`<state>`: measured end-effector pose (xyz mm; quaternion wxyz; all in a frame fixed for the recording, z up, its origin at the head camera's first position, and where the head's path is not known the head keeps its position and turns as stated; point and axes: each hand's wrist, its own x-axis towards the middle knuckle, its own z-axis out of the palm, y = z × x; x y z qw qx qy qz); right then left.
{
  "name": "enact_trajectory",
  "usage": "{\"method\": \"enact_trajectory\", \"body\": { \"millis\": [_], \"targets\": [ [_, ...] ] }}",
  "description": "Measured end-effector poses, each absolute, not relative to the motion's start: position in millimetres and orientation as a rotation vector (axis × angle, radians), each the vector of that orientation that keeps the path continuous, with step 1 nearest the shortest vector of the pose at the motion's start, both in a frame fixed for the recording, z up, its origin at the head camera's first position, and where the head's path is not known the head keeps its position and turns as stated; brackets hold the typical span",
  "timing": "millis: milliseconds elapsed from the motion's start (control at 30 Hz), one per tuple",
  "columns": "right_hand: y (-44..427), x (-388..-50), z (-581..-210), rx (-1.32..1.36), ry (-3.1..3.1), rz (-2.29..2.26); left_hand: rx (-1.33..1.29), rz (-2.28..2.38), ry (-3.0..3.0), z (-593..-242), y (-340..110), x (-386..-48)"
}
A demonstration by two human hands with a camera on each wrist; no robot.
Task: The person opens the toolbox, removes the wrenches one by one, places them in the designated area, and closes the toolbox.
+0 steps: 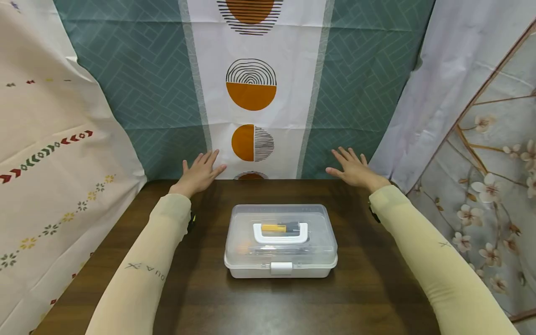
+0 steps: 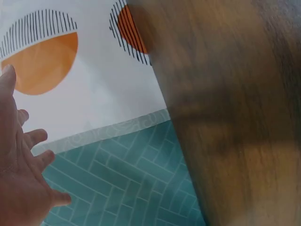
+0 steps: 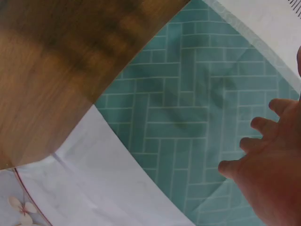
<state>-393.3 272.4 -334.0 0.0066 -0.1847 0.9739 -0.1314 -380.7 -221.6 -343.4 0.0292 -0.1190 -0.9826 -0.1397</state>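
Note:
A clear-lidded plastic storage box (image 1: 280, 256) with a white base sits closed on the brown wooden table. Its white carry handle (image 1: 280, 239) lies flat on the lid, and a white latch (image 1: 281, 268) is at the front. Through the lid show a yellow and dark item and other contents too blurred to name. My left hand (image 1: 197, 174) is held up beyond the box's left side, fingers spread, holding nothing. On the other side my right hand (image 1: 353, 170) mirrors it, fingers spread and nothing held. Both wrist views show spread fingers away from the box.
The wooden table (image 1: 268, 307) ends at a hanging green and white curtain (image 1: 251, 111) with orange circles. Cream cloth (image 1: 63, 186) with small patterns hangs on the left. A floral cloth (image 1: 481, 209) borders the right side.

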Motion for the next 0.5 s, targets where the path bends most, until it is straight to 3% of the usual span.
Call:
{"method": "enact_trajectory", "body": {
  "millis": [500],
  "targets": [
    [269.1,-367.0,-320.9,-0.751,3.014,-0.450,-0.546,-0.368,-2.972,-333.6,-215.2,-359.4]
  ]
}}
